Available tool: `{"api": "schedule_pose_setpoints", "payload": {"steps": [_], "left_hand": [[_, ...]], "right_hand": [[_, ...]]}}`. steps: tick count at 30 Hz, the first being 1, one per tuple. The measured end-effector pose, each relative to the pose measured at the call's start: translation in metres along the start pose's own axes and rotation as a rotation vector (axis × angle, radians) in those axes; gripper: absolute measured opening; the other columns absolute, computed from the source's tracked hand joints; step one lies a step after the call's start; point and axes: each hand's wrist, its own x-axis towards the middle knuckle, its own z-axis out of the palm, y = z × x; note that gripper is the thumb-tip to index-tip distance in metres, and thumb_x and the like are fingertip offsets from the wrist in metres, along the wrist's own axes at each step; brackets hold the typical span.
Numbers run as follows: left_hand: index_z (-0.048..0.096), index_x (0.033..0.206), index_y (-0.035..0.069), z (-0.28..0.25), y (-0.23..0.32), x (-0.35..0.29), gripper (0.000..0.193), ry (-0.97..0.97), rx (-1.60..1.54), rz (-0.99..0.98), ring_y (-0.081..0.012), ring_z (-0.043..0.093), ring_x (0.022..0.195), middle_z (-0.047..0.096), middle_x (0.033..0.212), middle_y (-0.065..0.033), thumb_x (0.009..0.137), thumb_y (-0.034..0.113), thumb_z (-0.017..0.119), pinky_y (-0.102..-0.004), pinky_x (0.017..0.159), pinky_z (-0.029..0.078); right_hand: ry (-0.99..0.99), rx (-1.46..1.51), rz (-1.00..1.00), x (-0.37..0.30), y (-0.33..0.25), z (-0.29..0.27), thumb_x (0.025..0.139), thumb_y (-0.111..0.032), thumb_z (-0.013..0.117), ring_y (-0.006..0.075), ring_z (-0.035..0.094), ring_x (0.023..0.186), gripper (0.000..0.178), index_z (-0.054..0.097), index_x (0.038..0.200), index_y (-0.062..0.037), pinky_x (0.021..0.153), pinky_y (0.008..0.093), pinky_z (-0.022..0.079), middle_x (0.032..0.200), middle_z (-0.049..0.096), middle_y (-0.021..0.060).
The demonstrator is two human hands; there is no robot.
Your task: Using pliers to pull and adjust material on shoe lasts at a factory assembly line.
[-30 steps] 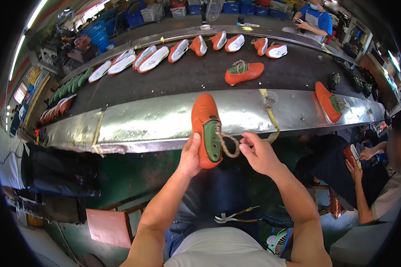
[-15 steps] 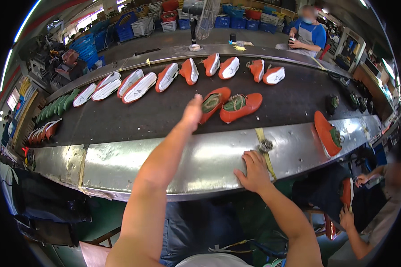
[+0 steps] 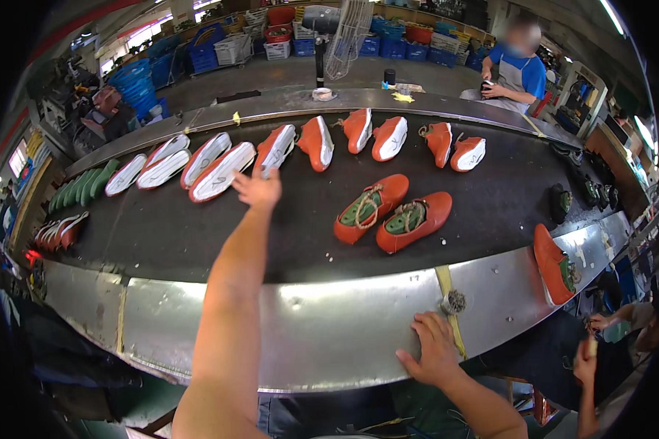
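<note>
My left hand (image 3: 258,189) reaches over the dark belt with its fingers spread. Its fingertips are at an upturned orange shoe with a white sole (image 3: 223,173) and just below another tilted orange shoe (image 3: 276,148); whether they touch either cannot be told. To the right lie two orange shoes, one (image 3: 371,209) beside the other (image 3: 415,222), each with a green insert and a loop of cord in its opening. My right hand (image 3: 435,348) rests on the metal ledge (image 3: 337,322), fingers stretched out, below a small grey tangled lump (image 3: 454,301) by a yellow strip.
A row of white-soled orange shoes (image 3: 316,143) runs along the belt's far side. Green forms (image 3: 88,184) stand at the left. A single orange shoe (image 3: 554,265) sits on the ledge at right. One person (image 3: 516,66) works opposite; another's hand (image 3: 585,361) is at lower right.
My left hand has left the side of the orange pair and moved left to the row of white-soled shoes. My right hand stays on the ledge. The view has shifted a little.
</note>
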Motion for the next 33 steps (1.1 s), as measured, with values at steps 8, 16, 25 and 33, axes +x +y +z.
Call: {"api": "schedule_pose_setpoints", "payload": {"steps": [8,16,25,33], "left_hand": [[0.065,0.133,0.016,0.049,0.108,-0.011,0.085,-0.440,0.064,0.002,-0.0422,0.028,0.145,0.022,0.159,-0.0246,0.086,0.081,0.039,-0.0522,0.115,0.029],[0.061,0.129,-0.004,0.036,0.034,0.021,0.073,-0.486,0.123,0.125,-0.0402,0.050,0.131,0.037,0.151,-0.0276,0.092,0.058,0.054,-0.0449,0.109,0.041],[0.068,0.102,-0.010,-0.288,-0.110,-0.113,0.037,-0.659,-0.168,0.242,-0.0211,0.065,0.085,0.068,0.096,-0.0145,0.093,0.026,0.069,-0.0368,0.078,0.051],[0.066,0.114,-0.003,-0.419,-0.181,-0.263,0.051,-0.659,0.179,0.515,-0.0461,0.047,0.123,0.045,0.133,-0.0302,0.082,0.035,0.077,-0.0485,0.103,0.041]], "right_hand": [[-0.105,-0.020,0.116,0.009,-0.007,-0.007,0.079,-0.042,0.075,0.0343,0.047,0.128,0.061,0.059,0.121,0.0002,0.103,0.0502,0.035,0.131,0.055,0.0140],[-0.087,0.009,0.075,0.006,-0.008,-0.003,0.084,-0.038,0.071,0.0335,0.045,0.131,0.056,0.058,0.124,-0.0002,0.105,0.0483,0.035,0.134,0.054,0.0139],[0.131,0.059,-0.059,-0.013,0.000,0.020,0.084,-0.033,0.070,0.0361,0.047,0.128,0.053,0.058,0.121,0.0021,0.107,0.0498,0.035,0.131,0.056,0.0163],[-0.031,0.196,-0.226,-0.144,-0.063,0.025,0.083,-0.027,0.073,0.0339,0.057,0.105,0.029,0.065,0.102,-0.0070,0.089,0.0477,0.046,0.110,0.062,0.0113]]}}
